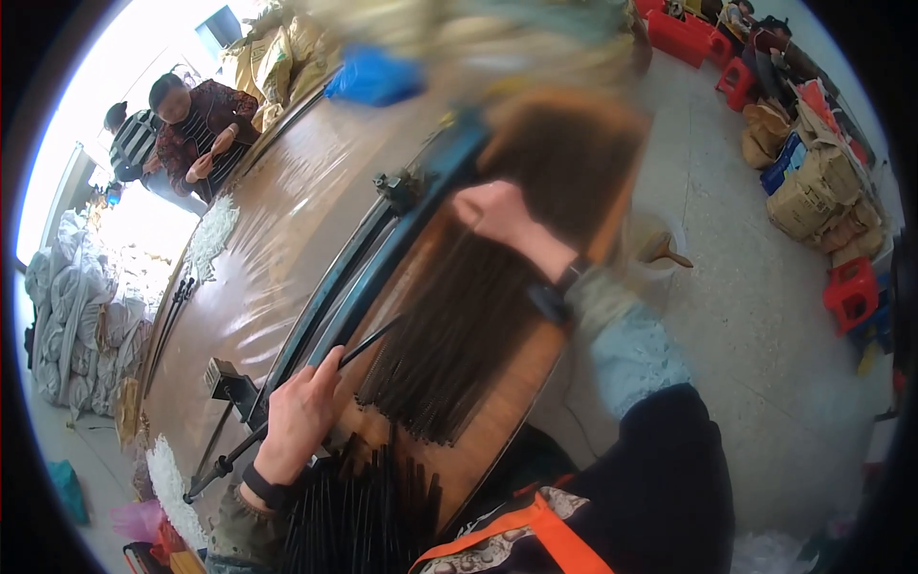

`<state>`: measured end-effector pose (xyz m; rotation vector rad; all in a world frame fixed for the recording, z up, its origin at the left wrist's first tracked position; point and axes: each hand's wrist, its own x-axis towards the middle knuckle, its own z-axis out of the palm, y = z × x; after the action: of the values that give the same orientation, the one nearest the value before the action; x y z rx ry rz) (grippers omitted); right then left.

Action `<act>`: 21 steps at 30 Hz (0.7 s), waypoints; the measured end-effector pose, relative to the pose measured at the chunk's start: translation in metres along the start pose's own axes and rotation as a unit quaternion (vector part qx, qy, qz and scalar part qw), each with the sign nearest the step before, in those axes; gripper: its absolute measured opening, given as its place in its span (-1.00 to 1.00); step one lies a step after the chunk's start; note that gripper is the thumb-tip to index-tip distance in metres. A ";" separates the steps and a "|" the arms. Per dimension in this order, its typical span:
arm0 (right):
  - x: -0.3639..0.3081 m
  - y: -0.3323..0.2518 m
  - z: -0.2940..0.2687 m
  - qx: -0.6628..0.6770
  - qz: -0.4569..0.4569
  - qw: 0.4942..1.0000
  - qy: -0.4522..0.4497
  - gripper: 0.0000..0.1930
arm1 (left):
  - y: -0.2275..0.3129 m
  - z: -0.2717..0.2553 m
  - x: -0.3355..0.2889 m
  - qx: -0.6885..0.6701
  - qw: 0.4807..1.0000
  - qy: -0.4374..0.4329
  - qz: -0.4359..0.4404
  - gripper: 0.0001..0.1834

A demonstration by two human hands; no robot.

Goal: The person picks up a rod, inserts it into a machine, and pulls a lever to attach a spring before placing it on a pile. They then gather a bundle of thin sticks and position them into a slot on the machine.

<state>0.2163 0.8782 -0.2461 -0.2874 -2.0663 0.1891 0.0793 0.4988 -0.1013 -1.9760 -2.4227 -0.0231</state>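
Observation:
My left hand (304,416) is closed round a thin black rod (371,339), which slants from the lower left up past my fingers. Beneath that forearm lies a bundle of black rods (363,507). Beyond it, a wide layer of thin dark rods (449,344) covers the wooden board (521,387). My right hand (502,218), blurred by motion, is above the far part of this layer beside the blue metal rail (359,297). Its fingers look curled in, and what they hold, if anything, is hidden.
A metal clamp (397,191) sits on the rail. White piles (212,234) lie along the film-covered table (277,277), with a blue bag (375,77) at the back. Two people are across the table at upper left. A bucket (660,244) and red stools (850,295) stand on the right.

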 end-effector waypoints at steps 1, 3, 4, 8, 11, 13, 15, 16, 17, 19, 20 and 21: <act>0.003 -0.002 0.002 0.002 -0.001 1.000 -0.002 -0.98 | 0.001 0.001 0.000 -0.001 1.000 -0.001 -0.003 -0.54; 0.014 -0.004 0.007 0.021 -0.085 0.994 -0.071 -0.95 | 0.000 0.003 0.005 -0.010 1.000 -0.006 -0.006 -0.52; 0.021 -0.005 0.007 0.029 -0.128 0.986 -0.103 -0.94 | -0.001 0.004 0.008 -0.013 1.000 -0.006 -0.007 -0.51; 0.023 -0.033 0.014 0.069 -0.043 0.995 -0.062 -0.79 | -0.018 0.005 -0.007 -0.011 0.998 0.051 -0.022 -0.48; 0.022 -0.123 0.014 0.228 -0.117 0.936 -0.242 -0.49 | -0.029 0.016 -0.033 -0.002 0.999 0.008 -0.040 -0.46; 0.015 -0.126 -0.014 0.303 0.004 0.904 -0.301 -0.38 | -0.025 0.001 -0.027 0.008 0.999 0.036 -0.035 -0.49; -0.009 -0.113 -0.014 0.362 0.026 0.915 -0.176 -0.65 | -0.041 0.006 -0.036 0.023 0.994 0.094 -0.044 -0.58; -0.014 -0.118 -0.013 0.332 0.023 0.919 -0.210 -0.73 | -0.040 0.001 -0.045 0.033 0.993 0.095 -0.061 -0.58; -0.012 -0.127 -0.014 0.298 0.021 0.923 -0.244 -0.80 | -0.036 -0.005 -0.052 0.040 0.995 0.069 -0.056 -0.55; 0.001 -0.163 -0.015 0.320 0.012 0.921 -0.221 -0.84 | -0.027 -0.010 -0.065 0.044 0.998 0.016 -0.038 -0.49; 0.008 -0.181 -0.015 0.333 0.012 0.923 -0.195 -0.85 | -0.024 -0.012 -0.069 0.046 0.998 0.018 -0.046 -0.49; 0.011 -0.197 -0.014 0.334 0.007 0.922 -0.197 -0.85 | -0.021 -0.014 -0.071 0.041 0.997 0.032 -0.051 -0.48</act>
<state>0.1987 0.6924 -0.1802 0.1752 -2.2459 1.0043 0.0734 0.4246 -0.0892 -1.7900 -2.4396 0.0117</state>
